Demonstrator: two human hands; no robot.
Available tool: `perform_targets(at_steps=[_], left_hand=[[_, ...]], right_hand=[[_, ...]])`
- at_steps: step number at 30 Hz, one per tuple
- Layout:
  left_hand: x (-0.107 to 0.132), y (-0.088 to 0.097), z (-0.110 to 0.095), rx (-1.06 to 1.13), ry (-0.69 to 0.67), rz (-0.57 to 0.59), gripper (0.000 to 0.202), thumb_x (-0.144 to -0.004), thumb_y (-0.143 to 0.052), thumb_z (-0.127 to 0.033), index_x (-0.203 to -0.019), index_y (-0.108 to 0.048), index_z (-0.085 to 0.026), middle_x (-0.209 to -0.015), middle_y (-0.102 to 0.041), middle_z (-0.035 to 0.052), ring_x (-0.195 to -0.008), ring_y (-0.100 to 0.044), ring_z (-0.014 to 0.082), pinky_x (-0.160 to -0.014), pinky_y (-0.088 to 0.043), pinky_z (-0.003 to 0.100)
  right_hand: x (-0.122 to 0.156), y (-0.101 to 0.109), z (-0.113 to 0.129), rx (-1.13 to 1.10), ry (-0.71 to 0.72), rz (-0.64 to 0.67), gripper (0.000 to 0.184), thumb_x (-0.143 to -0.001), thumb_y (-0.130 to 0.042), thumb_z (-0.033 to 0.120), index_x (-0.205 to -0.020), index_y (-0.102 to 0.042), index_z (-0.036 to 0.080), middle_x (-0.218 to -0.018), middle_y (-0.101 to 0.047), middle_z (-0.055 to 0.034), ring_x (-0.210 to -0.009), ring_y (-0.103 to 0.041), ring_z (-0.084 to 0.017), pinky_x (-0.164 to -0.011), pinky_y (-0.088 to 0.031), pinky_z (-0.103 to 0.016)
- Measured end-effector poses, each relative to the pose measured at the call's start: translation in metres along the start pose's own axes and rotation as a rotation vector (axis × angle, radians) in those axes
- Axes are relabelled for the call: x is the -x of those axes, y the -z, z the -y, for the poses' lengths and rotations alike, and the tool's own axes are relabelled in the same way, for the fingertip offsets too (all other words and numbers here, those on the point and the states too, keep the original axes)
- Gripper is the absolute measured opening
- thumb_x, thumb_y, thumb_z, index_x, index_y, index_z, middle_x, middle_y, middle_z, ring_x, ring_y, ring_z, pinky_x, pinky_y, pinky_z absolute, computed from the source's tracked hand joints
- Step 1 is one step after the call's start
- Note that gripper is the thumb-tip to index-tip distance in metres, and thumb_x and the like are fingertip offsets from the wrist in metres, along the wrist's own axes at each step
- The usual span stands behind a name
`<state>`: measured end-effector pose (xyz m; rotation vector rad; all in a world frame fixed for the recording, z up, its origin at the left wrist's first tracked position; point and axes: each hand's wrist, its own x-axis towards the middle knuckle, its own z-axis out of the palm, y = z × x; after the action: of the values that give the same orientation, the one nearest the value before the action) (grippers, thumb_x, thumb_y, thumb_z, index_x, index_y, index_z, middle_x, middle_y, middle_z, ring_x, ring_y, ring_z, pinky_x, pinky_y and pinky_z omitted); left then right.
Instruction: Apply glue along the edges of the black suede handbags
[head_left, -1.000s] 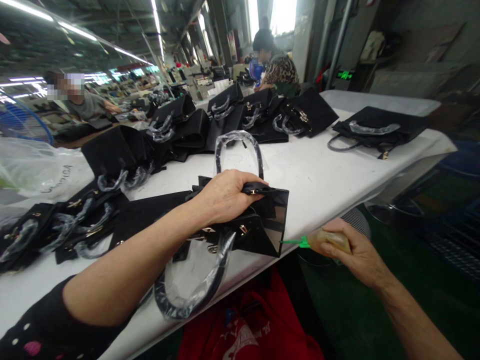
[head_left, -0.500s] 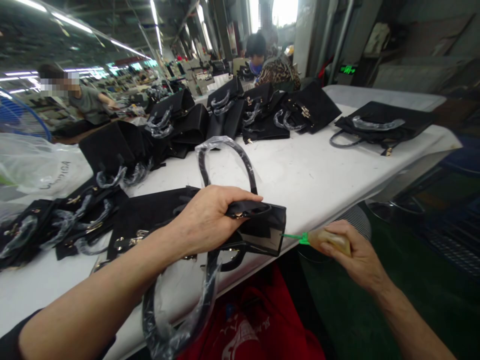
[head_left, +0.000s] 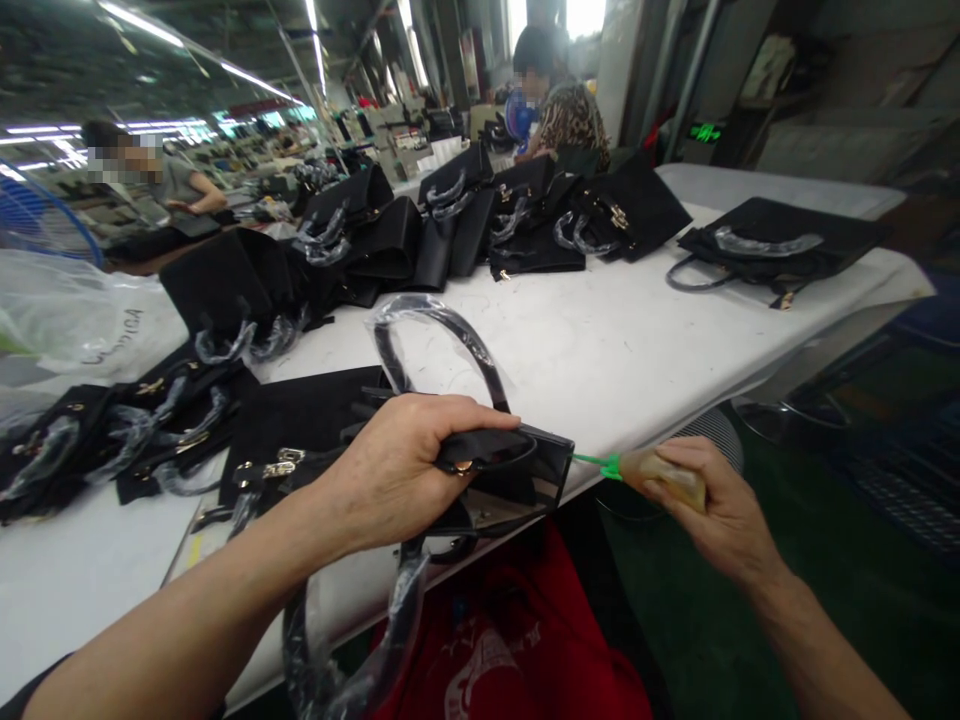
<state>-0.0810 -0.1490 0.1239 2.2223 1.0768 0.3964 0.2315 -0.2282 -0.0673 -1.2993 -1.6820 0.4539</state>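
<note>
One black handbag (head_left: 541,468) (plastic-wrapped handles (head_left: 466,343))

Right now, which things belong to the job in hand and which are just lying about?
In the job: handbag in left hand; green-tipped bottle in right hand.
Apparently just around: far-right black bag; lettered plastic bag; blue fan.

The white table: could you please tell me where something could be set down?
The white table shows bare room between the held bag and the lone bag at right, and lower left, below the leftmost bags. Black bags crowd its far edge.
</note>
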Motion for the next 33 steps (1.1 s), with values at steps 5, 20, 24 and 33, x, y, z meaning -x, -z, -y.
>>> perform_targets(at_steps=[5,20,24,33], left_hand=[[0.001,0.000,0.000,-0.003,0.004,-0.011,0.034,-0.085,-0.060,-0.011,-0.112,-0.075,-0.024,-0.101,-0.078,0.0003,-0.092,-0.073,0.0159,-0.079,-0.056,0.025],[0.018,-0.004,0.004,-0.045,-0.063,-0.041,0.037,-0.084,-0.061,-0.007,-0.114,-0.074,-0.024,-0.097,-0.076,-0.0019,-0.087,-0.072,0.0105,-0.075,-0.054,0.018],[0.026,-0.006,0.007,-0.077,-0.108,-0.045,0.037,-0.085,-0.061,-0.009,-0.117,-0.072,-0.024,-0.097,-0.076,-0.0012,-0.086,-0.071,0.0107,-0.074,-0.054,0.019],[0.037,-0.007,0.007,-0.056,-0.146,-0.023,0.037,-0.086,-0.058,-0.009,-0.118,-0.071,-0.022,-0.096,-0.076,0.0008,-0.084,-0.070,0.0109,-0.071,-0.053,0.019]], right_hand=[[0.002,0.001,0.003,-0.052,-0.058,0.130,0.024,-0.094,-0.066,0.037,-0.115,-0.058,0.029,-0.110,-0.059,-0.0022,-0.094,-0.060,-0.017,-0.077,-0.050,-0.028],[0.010,-0.001,0.013,-0.064,-0.109,0.072,0.021,-0.092,-0.068,0.035,-0.110,-0.060,0.029,-0.102,-0.060,-0.0004,-0.091,-0.060,-0.016,-0.077,-0.049,-0.026],[0.016,-0.002,0.018,-0.120,-0.188,0.064,0.023,-0.093,-0.067,0.037,-0.113,-0.058,0.030,-0.103,-0.060,0.0007,-0.089,-0.060,-0.014,-0.073,-0.050,-0.022],[0.020,-0.008,0.027,-0.031,-0.086,0.009,0.022,-0.093,-0.066,0.032,-0.113,-0.058,0.029,-0.104,-0.059,-0.0006,-0.094,-0.060,-0.015,-0.079,-0.050,-0.024]])
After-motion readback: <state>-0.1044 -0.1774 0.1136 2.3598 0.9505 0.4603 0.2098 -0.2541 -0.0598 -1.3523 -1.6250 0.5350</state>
